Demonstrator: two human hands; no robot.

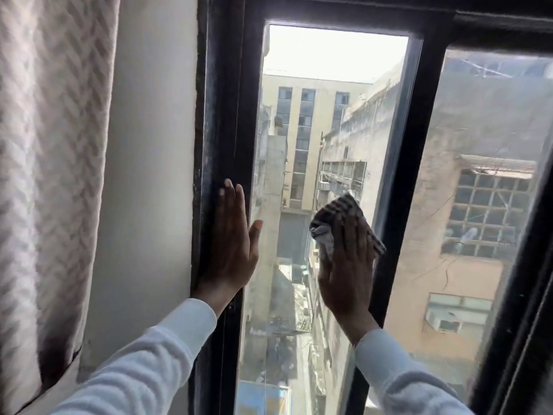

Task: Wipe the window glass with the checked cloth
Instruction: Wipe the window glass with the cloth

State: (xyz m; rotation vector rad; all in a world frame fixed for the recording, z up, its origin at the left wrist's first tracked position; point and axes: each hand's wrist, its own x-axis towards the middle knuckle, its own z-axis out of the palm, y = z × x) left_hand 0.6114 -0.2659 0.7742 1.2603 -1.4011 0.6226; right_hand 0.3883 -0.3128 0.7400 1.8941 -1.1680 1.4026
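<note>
The window glass (323,121) is a tall narrow pane in a black frame (227,115), with buildings visible beyond it. My right hand (348,271) lies flat against the pane's lower right part, pressing the dark and white checked cloth (338,217) onto the glass; the bunched cloth sticks out above and beside the fingers. My left hand (232,244) rests flat with fingers together on the frame's left upright, its thumb reaching over the glass edge. It holds nothing. Both arms wear white sleeves.
A second, dustier pane (484,205) lies to the right behind a black upright (407,163). A white wall strip (149,175) and a pale patterned curtain (51,175) stand left of the frame.
</note>
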